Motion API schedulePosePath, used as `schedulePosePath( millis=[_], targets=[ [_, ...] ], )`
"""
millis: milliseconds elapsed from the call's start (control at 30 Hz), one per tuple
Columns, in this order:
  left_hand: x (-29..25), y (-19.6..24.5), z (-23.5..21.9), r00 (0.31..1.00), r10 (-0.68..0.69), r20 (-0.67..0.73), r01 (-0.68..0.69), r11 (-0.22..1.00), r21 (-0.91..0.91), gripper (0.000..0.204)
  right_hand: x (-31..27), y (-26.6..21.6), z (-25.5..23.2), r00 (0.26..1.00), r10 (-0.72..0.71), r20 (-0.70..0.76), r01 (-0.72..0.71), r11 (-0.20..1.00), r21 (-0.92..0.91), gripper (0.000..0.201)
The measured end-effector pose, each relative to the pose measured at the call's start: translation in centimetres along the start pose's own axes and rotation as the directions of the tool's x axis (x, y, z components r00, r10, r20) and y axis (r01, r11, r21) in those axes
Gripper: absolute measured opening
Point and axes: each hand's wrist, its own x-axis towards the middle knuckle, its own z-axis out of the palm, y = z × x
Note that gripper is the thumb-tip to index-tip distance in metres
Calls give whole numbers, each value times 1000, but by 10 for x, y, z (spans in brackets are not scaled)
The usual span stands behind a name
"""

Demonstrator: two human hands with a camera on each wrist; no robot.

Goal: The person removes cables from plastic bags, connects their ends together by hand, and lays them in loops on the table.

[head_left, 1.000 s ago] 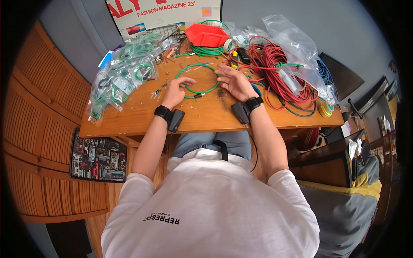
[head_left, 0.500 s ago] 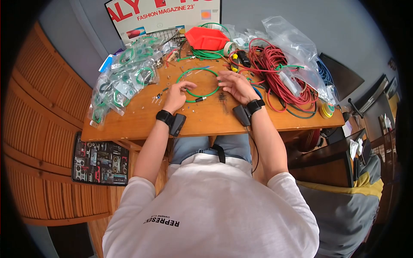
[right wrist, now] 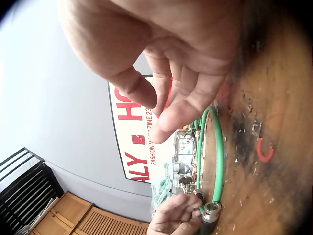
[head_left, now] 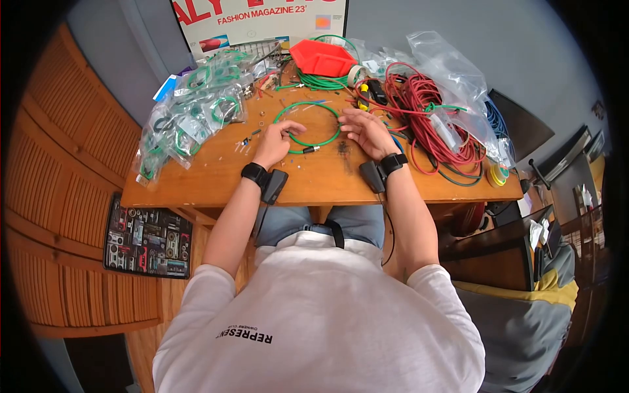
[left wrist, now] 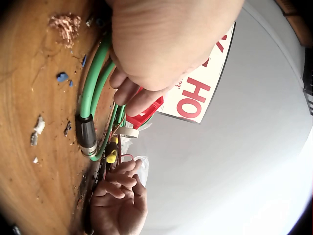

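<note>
A green cable (left wrist: 90, 88) lies coiled in a loop on the wooden table in front of me. Its black connector (left wrist: 86, 134) ends in a silver metal collar (right wrist: 211, 211) and sits on the near side of the loop. My left hand (head_left: 275, 142) hovers over the loop's left side, fingers loosely bent, and overlaps the cable in the left wrist view. By the loop's right side is my right hand (head_left: 368, 134), its fingers relaxed and thumb apart, with nothing between them in the right wrist view.
Bagged green cables (head_left: 190, 124) pile up at the left. A red bin (head_left: 322, 59) stands at the back over more green cable. Red cable coils (head_left: 419, 98) and clear plastic bags (head_left: 449, 65) fill the right. Copper strands (left wrist: 65, 28) and small scraps litter the wood.
The head view has shifted slightly. Both hands stay at either side of the green loop, and the left fingers have moved only a little.
</note>
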Motion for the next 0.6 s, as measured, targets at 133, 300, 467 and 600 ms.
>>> schedulePosePath(
  millis=[133, 300, 467, 600],
  targets=[
    [2, -7, 1, 1000, -30, -9, 29, 998, -60, 53, -1, 0, 2, 1000, -12, -12, 12, 1000, -18, 27],
    [3, -11, 1, 993, 58, -103, -58, 998, 7, 49, 3, 4, 1, 996, -75, -46, 64, 976, -206, 26],
    [-1, 7, -2, 985, 80, -154, -66, 993, 99, 43, 0, 2, 1, 993, -108, -53, 89, 954, -288, 26],
    [-1, 6, -1, 985, 49, -163, -35, 996, 86, 38, -2, 3, 4, 996, -85, -12, 77, 940, -332, 26]
  ],
)
